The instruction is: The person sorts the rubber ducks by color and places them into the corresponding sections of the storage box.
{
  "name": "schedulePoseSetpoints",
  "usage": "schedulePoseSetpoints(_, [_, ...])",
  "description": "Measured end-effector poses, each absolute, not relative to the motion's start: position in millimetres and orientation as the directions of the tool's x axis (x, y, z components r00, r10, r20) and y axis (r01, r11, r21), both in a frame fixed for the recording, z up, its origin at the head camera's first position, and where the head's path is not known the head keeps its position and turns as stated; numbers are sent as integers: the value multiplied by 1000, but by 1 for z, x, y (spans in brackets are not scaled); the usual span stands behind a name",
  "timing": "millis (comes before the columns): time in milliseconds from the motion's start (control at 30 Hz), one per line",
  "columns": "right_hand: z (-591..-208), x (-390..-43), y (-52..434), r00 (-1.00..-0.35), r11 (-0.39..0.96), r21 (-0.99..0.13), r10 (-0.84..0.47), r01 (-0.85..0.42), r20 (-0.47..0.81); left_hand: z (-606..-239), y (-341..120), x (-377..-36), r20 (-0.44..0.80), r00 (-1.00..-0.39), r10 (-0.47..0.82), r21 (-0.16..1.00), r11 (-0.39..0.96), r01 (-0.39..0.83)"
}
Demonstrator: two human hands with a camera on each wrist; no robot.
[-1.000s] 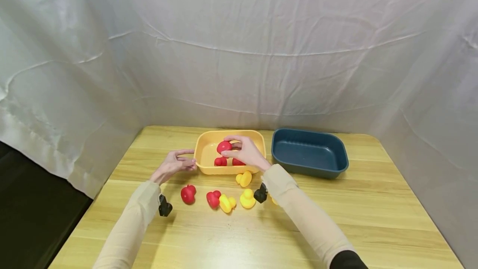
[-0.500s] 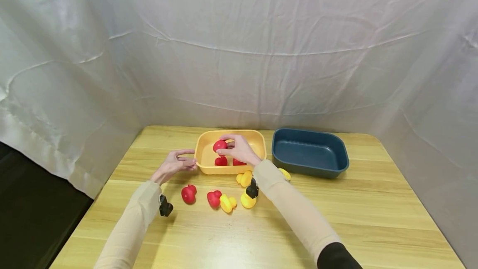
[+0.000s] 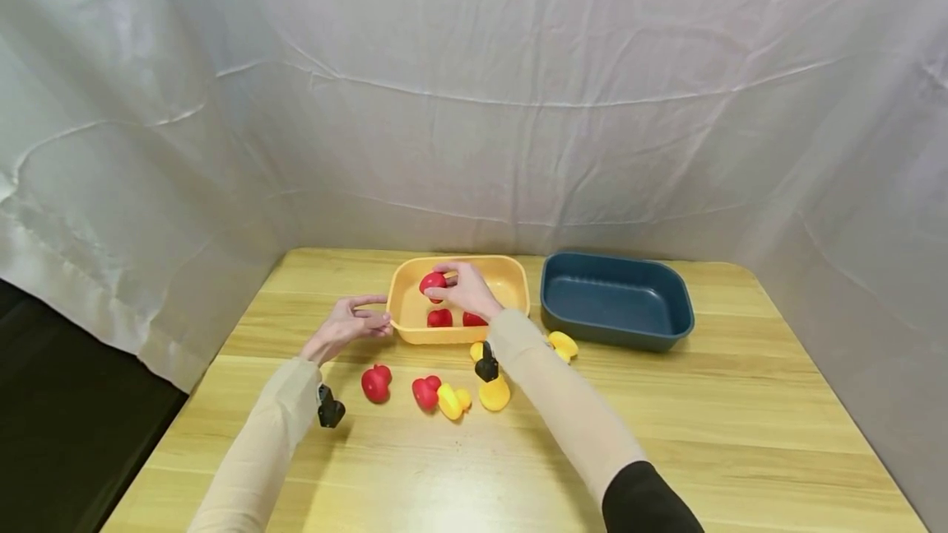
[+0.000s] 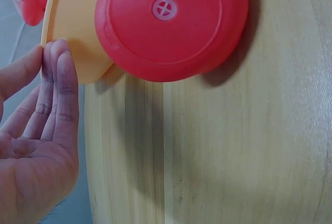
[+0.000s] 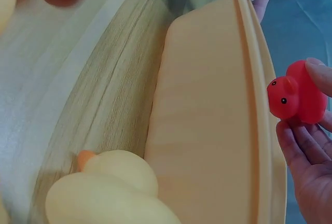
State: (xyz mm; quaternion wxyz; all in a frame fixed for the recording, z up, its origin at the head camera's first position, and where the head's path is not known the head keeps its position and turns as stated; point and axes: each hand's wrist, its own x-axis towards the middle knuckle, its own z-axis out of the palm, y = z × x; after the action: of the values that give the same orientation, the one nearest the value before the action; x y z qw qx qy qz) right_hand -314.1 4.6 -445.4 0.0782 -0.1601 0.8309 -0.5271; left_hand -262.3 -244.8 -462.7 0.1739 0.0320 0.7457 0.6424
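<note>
While loose ducks are lying nearest, red rubber duck (image 3: pixel 376 382) at 8 o'clock, yellow rubber duck (image 3: pixel 494 392) beside it on wooden table (image 3: pixel 741 434), left hand (image 3: pixel 344 327) is resting straight fingers against yellow tub (image 3: pixel 409 334) rim, likely steadying it. Right hand (image 3: pixel 465 290) is pinching small red duck (image 3: pixel 433 283) above tub, over two red ducks (image 3: pixel 452 318) inside. Dark blue tub (image 3: pixel 615 299) is sitting at 2 o'clock.

On the desk (image 3: pixel 704 401) I note a dark blue tub (image 3: pixel 616 300), standing just right of the work area. Before it lies one yellow duck (image 3: pixel 563 345). Nearer me sit two red ducks (image 3: pixel 376 382) and two more yellow ducks (image 3: pixel 450 401). White cloth (image 3: pixel 474 105) backs the scene.
</note>
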Motion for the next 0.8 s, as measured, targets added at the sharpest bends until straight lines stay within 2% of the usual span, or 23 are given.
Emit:
schedulePoseSetpoints(467, [-456,-326,-14,-939,445,-877,-344,-181,19,-463,-245,-261,-221,-939,264,968,174,-179])
schedulePoseSetpoints(800, [-459,-327,-13,-944,378,-917,-329,-129,-3,-464,-245,-262,-223,-940,258,968,177,-181])
